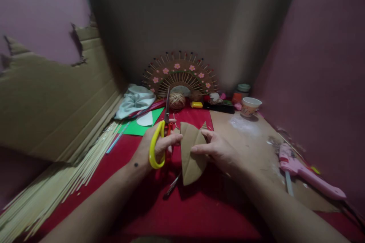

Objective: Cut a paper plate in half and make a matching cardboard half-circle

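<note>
Mostly, the room for moving lay low and central: the red cloth spread between the two forearms and down toward the bottom of the view. On the left, a bundle of sticks ran along that space, with a torn sheet of cardboard standing behind it; on the right, a brown board reached from beside the right hand to the glue gun, near the wall. The far edge was crowded — a fan stood upright there, with a ball of twine before it and a cup off to the right. The cut piece of cardboard was held up over the cloth, between the hands, its pointed end down. Both forearms slanted inward from the lower corners. The right hand pinched the piece by its right side, thumb laid on the face. The left hand had the scissors hooked in its grip, blades pointing up and away — its thumb met the piece's left edge, though I could not tell whether its fingers pinched there too.
</note>
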The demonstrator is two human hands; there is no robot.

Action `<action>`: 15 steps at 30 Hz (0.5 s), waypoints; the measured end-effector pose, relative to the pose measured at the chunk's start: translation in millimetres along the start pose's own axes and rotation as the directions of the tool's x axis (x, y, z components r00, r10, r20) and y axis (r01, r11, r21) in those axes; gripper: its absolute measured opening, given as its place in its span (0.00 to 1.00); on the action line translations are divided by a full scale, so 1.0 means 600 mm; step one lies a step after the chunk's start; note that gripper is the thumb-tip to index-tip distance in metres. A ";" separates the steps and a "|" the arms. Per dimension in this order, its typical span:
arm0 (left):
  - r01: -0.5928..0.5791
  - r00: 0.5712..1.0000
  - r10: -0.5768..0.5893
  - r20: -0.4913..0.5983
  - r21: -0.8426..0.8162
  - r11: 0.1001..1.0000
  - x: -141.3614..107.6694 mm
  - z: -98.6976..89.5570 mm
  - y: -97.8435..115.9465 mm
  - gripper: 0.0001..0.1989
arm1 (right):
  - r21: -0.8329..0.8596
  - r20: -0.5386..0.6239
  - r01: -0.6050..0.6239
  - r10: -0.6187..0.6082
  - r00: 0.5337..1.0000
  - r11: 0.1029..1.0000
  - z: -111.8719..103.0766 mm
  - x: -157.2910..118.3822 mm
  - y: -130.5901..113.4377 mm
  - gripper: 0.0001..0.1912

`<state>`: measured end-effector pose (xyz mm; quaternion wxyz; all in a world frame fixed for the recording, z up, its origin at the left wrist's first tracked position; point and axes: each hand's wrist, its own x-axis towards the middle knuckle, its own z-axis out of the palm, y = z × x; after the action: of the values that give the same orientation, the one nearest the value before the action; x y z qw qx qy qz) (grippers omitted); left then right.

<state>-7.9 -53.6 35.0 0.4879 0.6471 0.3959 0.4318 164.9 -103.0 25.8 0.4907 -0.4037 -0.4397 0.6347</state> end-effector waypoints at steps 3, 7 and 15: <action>0.058 0.998 -0.061 -0.014 -0.157 0.986 0.004 0.004 0.002 0.28 | -0.033 0.033 -0.016 0.017 0.999 0.999 0.005 -0.007 -0.003 0.17; 0.034 0.997 -0.052 -0.063 -0.257 0.966 0.005 0.007 -0.003 0.30 | -0.028 0.010 0.026 -0.026 1.000 0.999 0.003 -0.006 0.005 0.15; -0.137 0.972 0.083 -0.219 -0.243 0.960 0.009 0.008 0.002 0.29 | 0.205 0.012 0.080 -0.084 0.996 0.975 -0.005 0.013 0.026 0.14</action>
<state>-1.6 -50.5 36.4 0.4990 0.5513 0.3485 0.5706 162.1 -96.8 9.5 0.5508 -0.3260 -0.3934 0.6601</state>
